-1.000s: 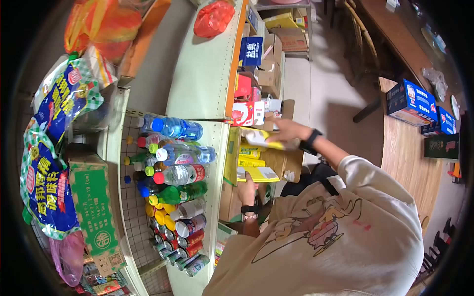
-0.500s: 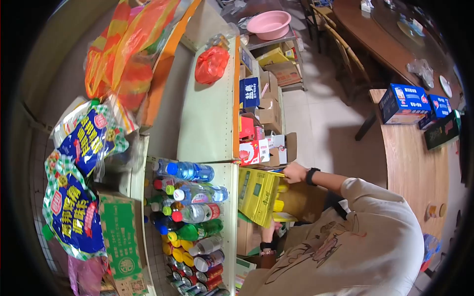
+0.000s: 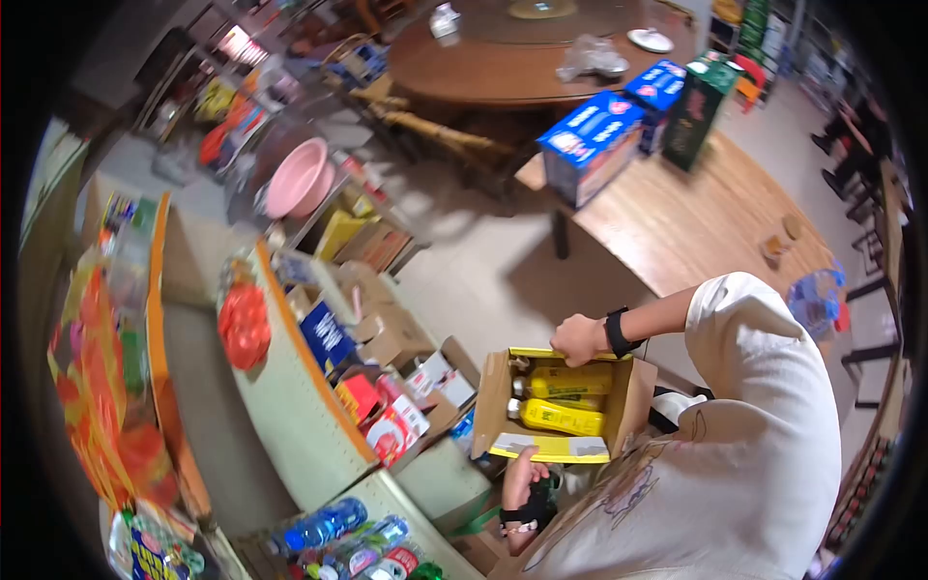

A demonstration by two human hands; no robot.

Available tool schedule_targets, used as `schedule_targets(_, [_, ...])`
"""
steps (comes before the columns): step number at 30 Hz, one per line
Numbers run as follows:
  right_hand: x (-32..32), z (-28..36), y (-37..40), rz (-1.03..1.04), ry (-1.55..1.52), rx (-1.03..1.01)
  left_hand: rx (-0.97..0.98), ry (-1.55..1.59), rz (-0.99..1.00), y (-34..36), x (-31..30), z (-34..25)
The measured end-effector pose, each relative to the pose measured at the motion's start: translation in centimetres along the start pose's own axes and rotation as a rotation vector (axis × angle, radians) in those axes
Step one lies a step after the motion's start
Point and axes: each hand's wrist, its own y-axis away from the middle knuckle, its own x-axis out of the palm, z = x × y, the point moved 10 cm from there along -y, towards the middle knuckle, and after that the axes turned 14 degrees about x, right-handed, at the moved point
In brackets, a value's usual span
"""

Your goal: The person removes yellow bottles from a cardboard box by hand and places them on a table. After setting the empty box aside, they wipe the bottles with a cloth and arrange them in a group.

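Between my hands is a cardboard carton with yellow edges [image 3: 495,387], open at the top and facing the camera. Yellow bottles [image 3: 561,417] with pale caps lie in it. My right hand [image 3: 583,340], below a black wristband, is closed on the carton's far rim. On the near side my left hand [image 3: 522,474] has its fingers at the carton's yellow and white flap [image 3: 551,448]; part of its grip is hidden under the edge. A bracelet circles the left wrist.
To the left, shelves [image 3: 319,435] hold a red bag [image 3: 245,326] and drink bottles [image 3: 324,525]. Opened boxes [image 3: 391,333] stand behind the shelf. A wooden table [image 3: 667,227] with blue boxes [image 3: 592,145] is at the right. A pink basin [image 3: 300,179] sits farther back.
My view has swung right, away from the shelves. The carton has moved from beside the shelf toward the table and turned, so its open top and the bottles now face me.
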Motion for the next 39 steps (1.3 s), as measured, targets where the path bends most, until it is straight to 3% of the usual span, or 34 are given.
schedule_targets(4, [-7.3, -5.5, 8.9, -0.265, -0.088, 0.211, 0.132, -0.350, 0.070, -0.8, 2.5, -9.5])
schedule_targets(8, [-11.6, -11.1, 17.7, -0.449, -0.260, 0.423, 0.251, -0.659, 0.199, 0.1, 9.6, -20.4])
schedule_targets(9, [-12.3, -12.5, 19.3, -0.509, -0.354, 0.455, 0.105, -0.755, 0.215, -0.8, 9.1, -20.3])
schedule_targets(10, [-12.9, -13.8, 20.8, -0.557, -0.373, 0.492, 0.147, -0.818, 0.168, 0.6, 11.8, -24.2])
schedule_targets(11, [-13.5, -15.2, 22.4, -0.603, -0.384, 0.531, 0.372, -0.709, 0.194, 1.1, 15.2, -27.8])
schedule_targets(14, [-14.2, -19.7, 26.8, -0.735, -0.396, 0.706, 0.434, -0.649, 0.322, -1.1, 21.6, -31.5])
schedule_targets(17, [-13.9, -23.3, 31.7, -0.911, -0.447, 0.818, 0.476, -0.744, 0.493, -4.7, 27.6, -32.1])
schedule_targets(24, [-7.0, -30.3, 39.5, -0.928, -0.404, 1.128, 0.440, -0.913, 0.771, -10.3, 41.6, -27.9])
schedule_targets(29, [-1.8, -32.8, 43.4, -0.942, -0.586, 1.377, 0.583, -1.246, 0.831, -10.7, 49.6, -28.5])
schedule_targets(33, [-1.6, -34.5, 43.8, -1.008, -0.668, 1.476, 0.676, -1.317, 0.789, -12.9, 52.4, -29.5])
schedule_targets(36, [-2.1, -36.4, 42.8, -0.996, -0.742, 1.472, 0.914, -1.509, 0.598, -13.3, 53.5, -32.0])
schedule_targets(39, [-1.5, -37.9, 42.9, -0.898, -0.815, 1.513, 0.840, -1.598, 0.754, -14.5, 53.1, -29.5])
